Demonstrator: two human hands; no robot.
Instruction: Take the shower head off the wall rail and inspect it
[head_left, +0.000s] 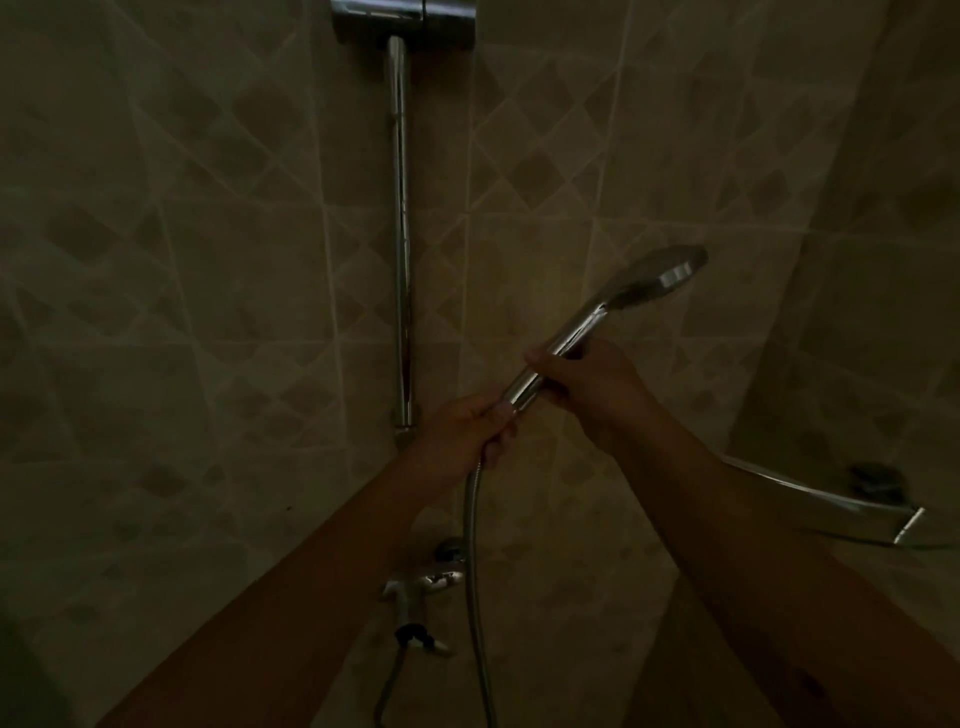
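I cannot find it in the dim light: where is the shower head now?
In the head view the shower head is right of centre, beside the wall rail, its handle held by the right hand and left hand.

You face a tiled wall (208, 260) patterned with pale diamonds. Fixed to it, a chrome rail (400, 234) runs upright at centre, capped far up by a chrome bracket (402, 21). Low and near sits a chrome tap fitting (423, 579), dim enough that its shape is unclear. To your right, a chrome shelf (831, 506) juts from the wall.
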